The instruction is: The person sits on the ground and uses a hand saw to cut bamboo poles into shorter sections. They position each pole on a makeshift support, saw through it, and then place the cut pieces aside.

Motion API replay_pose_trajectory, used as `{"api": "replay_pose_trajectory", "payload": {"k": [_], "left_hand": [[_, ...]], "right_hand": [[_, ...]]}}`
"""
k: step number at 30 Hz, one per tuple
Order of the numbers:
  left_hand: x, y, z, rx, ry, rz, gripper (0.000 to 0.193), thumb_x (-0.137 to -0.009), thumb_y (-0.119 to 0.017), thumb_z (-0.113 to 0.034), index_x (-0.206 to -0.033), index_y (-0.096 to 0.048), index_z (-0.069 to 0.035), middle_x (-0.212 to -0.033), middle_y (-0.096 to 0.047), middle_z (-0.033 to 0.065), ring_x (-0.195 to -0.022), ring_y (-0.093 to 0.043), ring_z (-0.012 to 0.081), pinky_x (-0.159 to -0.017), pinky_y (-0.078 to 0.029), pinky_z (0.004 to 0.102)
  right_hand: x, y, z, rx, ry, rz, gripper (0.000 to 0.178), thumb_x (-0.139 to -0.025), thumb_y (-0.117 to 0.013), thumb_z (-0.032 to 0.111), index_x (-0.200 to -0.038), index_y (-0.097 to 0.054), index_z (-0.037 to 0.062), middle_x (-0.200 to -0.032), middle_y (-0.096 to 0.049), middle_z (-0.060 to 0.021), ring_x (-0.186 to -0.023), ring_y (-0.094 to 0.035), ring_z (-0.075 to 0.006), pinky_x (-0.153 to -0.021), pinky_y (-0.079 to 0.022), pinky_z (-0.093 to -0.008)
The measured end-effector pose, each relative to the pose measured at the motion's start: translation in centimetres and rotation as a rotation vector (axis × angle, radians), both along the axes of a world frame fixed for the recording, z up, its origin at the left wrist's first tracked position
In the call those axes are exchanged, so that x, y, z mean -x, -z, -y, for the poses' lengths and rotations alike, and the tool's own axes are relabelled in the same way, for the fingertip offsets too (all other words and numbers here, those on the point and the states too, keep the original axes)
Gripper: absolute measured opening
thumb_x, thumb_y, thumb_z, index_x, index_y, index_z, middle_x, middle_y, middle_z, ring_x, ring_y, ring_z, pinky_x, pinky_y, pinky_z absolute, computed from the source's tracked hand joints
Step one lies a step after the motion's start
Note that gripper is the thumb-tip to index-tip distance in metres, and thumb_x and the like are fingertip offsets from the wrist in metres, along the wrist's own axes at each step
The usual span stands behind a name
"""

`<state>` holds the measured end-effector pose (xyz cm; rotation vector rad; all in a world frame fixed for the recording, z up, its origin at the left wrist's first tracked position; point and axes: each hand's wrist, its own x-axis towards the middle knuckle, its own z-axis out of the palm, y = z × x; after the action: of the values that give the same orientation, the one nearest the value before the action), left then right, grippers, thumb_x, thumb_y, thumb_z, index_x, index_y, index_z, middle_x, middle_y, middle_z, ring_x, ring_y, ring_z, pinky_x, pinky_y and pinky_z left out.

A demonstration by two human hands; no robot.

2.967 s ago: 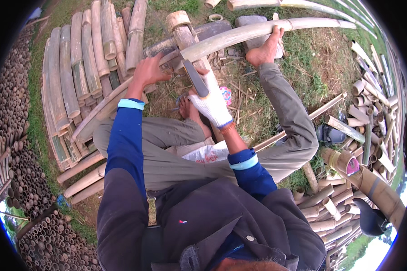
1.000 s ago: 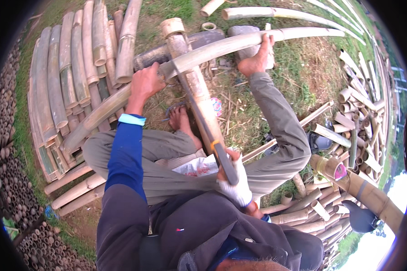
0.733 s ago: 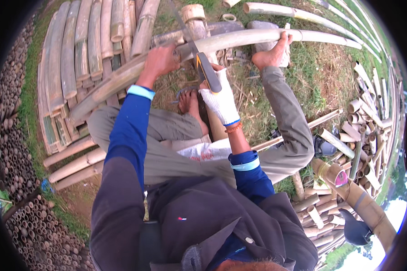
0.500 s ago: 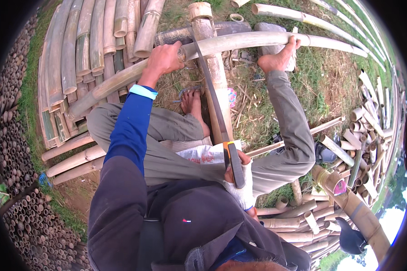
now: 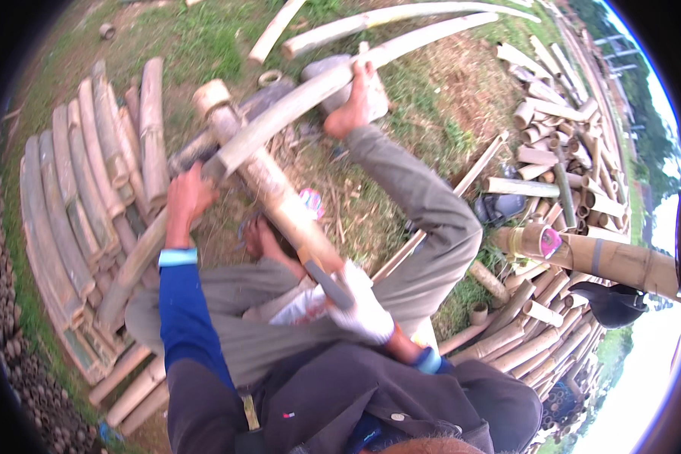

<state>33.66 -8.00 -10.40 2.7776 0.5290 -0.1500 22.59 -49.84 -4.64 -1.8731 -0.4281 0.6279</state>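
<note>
Drawn back from the bamboo pole (image 5: pixel 287 113), the gloved right hand (image 5: pixel 365 312) is clasping the saw (image 5: pixel 325 282) while I'm keeping the left hand (image 5: pixel 191 195) clamped on that pole, crossing a thick log (image 5: pixel 276 191), ideally stroking straight.

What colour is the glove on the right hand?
The glove is white; the head view shows it.

Grassy ground (image 5: pixel 424 79) carries a grey stone (image 5: pixel 321 69), a bamboo ring (image 5: pixel 262 79) left of it and cut bamboo pieces (image 5: pixel 536 156) well to its right.
</note>
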Motion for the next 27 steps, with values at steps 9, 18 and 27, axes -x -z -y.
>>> {"api": "replay_pose_trajectory", "payload": {"k": [9,18,27], "left_hand": [[-1.0,-1.5,2.3,-0.004,0.025,0.020,0.072,-0.073,-0.095,-0.029,-0.135,-0.067,-0.003,-0.108,-0.080,0.0278,-0.104,-0.077,0.0473,-0.094,-0.061,0.0563],[0.3,-0.6,-0.1,0.002,-0.005,0.023,0.071,-0.073,-0.095,-0.028,-0.134,-0.068,-0.003,-0.109,-0.079,0.0290,-0.106,-0.076,0.0481,-0.095,-0.060,0.0570],[-1.0,-1.3,1.5,-0.001,0.033,0.011,0.075,-0.072,-0.096,-0.033,-0.136,-0.067,-0.004,-0.111,-0.079,0.0281,-0.109,-0.075,0.0472,-0.096,-0.060,0.0560]], "right_hand": [[-12.4,0.8,-12.9,0.059,-0.016,0.124,0.058,-0.090,-0.080,0.014,-0.143,-0.056,0.0069,-0.117,-0.068,-0.0215,-0.111,-0.072,-0.0370,-0.090,-0.058,-0.0424],[1.0,-2.8,2.0,0.045,-0.037,0.183,0.064,-0.092,-0.074,0.008,-0.152,-0.054,0.0086,-0.117,-0.068,-0.0123,-0.101,-0.071,-0.0240,-0.091,-0.057,-0.0359],[-13.7,2.7,-14.5,-0.212,-0.012,0.264,0.059,-0.091,-0.075,0.011,-0.145,-0.054,0.0006,-0.122,-0.066,-0.0225,-0.107,-0.067,-0.0316,-0.094,-0.056,-0.0406]]}}
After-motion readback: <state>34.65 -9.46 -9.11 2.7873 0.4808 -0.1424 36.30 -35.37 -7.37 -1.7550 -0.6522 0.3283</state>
